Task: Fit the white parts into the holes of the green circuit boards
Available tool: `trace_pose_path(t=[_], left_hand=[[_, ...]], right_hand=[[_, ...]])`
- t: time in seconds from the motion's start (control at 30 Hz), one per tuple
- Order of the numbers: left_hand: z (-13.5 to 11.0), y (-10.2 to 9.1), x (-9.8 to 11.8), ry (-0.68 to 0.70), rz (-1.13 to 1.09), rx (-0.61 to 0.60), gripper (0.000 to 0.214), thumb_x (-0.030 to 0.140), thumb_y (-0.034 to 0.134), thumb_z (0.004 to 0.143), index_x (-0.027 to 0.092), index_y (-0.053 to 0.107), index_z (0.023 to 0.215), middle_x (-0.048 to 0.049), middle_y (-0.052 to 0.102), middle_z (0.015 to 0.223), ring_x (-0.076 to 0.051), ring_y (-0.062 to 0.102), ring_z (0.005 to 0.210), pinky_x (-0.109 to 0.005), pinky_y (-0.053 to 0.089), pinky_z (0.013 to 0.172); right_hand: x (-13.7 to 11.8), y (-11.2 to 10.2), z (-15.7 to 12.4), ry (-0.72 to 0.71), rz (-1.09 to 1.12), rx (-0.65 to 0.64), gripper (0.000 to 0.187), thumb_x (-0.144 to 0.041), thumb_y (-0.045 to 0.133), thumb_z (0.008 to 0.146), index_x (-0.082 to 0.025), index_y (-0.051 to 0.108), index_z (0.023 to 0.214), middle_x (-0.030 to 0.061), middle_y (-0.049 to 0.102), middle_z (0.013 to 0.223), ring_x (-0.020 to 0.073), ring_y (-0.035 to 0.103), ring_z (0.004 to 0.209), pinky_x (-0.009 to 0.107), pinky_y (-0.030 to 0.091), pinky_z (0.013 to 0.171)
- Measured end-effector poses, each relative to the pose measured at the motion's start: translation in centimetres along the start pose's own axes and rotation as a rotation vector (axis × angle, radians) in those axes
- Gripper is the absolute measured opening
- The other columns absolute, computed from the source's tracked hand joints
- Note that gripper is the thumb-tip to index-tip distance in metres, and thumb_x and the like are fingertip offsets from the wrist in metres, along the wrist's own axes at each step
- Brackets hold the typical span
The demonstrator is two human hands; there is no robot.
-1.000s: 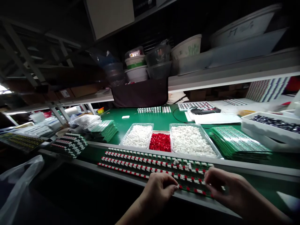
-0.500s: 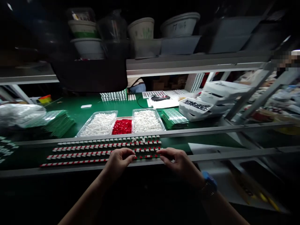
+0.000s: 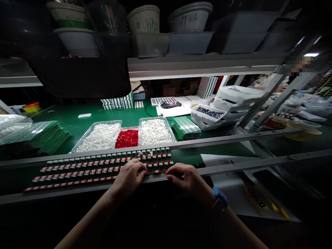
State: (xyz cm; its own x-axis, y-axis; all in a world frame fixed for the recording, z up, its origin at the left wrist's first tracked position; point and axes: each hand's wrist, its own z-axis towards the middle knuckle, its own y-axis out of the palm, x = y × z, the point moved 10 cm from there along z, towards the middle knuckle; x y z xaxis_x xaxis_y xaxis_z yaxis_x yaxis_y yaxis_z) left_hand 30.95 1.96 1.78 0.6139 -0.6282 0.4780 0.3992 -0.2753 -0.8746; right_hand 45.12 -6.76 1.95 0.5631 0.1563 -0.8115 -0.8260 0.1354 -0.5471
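Green circuit boards (image 3: 103, 169) studded with red-and-white connectors lie flat on the desk (image 3: 64, 116), in four rows, their long axis running side to side and rising slightly toward the right end. They stretch from the hands toward nine o'clock. The left hand (image 3: 127, 180) rests on their right part, the right hand (image 3: 187, 180) at their right end, curved fingers (image 3: 142, 166) pressed down on the connectors; whether they pinch anything cannot be told. At twelve o'clock, a tray of red parts (image 3: 127, 139) sits beside a tray of white parts (image 3: 154, 131).

Dark handwritten marks cross the white plastic tub (image 3: 190, 16) on the shelf (image 3: 202, 64); green marks show on the tub beside it (image 3: 143, 20); neither can be read; no other text is legible.
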Motion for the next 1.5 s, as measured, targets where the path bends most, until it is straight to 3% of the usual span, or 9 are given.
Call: trace_pose_path(t=[0.6, 0.83, 1.17, 1.5], left_hand=[[-0.1, 0.1, 0.5, 0.035, 0.005, -0.040, 0.012, 0.018, 0.056, 0.082, 0.017, 0.067, 0.079, -0.0053, 0.064, 0.087, -0.020, 0.060, 0.085, -0.031, 0.046, 0.081], [0.5, -3.2, -0.7, -0.009, 0.100, 0.115, 0.017, 0.023, 0.053, 0.085, 0.018, 0.069, 0.083, -0.0063, 0.066, 0.088, -0.021, 0.062, 0.084, -0.031, 0.047, 0.078], [1.4, -0.7, 1.0, 0.102, 0.177, 0.014, 0.022, 0.016, 0.049, 0.088, 0.018, 0.071, 0.089, -0.0075, 0.064, 0.088, -0.020, 0.061, 0.085, -0.029, 0.047, 0.078], [2.1, -1.1, 0.4, 0.075, 0.050, 0.002, 0.012, 0.009, 0.056, 0.079, 0.017, 0.066, 0.080, -0.0068, 0.064, 0.088, -0.021, 0.060, 0.089, -0.031, 0.046, 0.083]], right_hand=[[-0.3, 0.9, 0.6, -0.050, 0.007, -0.028, 0.011, -0.024, 0.061, 0.083, -0.017, 0.069, 0.084, 0.0029, 0.066, 0.080, 0.0137, 0.060, 0.073, 0.023, 0.045, 0.067], [-0.4, 1.3, 0.6, -0.051, -0.003, -0.032, 0.012, -0.023, 0.061, 0.083, -0.017, 0.071, 0.085, 0.0039, 0.067, 0.081, 0.0141, 0.062, 0.073, 0.023, 0.046, 0.069], [-0.2, 2.0, 1.0, -0.046, -0.065, -0.028, 0.013, -0.022, 0.059, 0.083, -0.019, 0.071, 0.087, 0.0046, 0.071, 0.085, 0.0171, 0.064, 0.078, 0.027, 0.048, 0.074], [-0.2, 2.1, 1.3, -0.017, -0.088, -0.045, 0.012, -0.021, 0.060, 0.082, -0.018, 0.071, 0.087, 0.0046, 0.071, 0.084, 0.0169, 0.065, 0.077, 0.026, 0.048, 0.072]])
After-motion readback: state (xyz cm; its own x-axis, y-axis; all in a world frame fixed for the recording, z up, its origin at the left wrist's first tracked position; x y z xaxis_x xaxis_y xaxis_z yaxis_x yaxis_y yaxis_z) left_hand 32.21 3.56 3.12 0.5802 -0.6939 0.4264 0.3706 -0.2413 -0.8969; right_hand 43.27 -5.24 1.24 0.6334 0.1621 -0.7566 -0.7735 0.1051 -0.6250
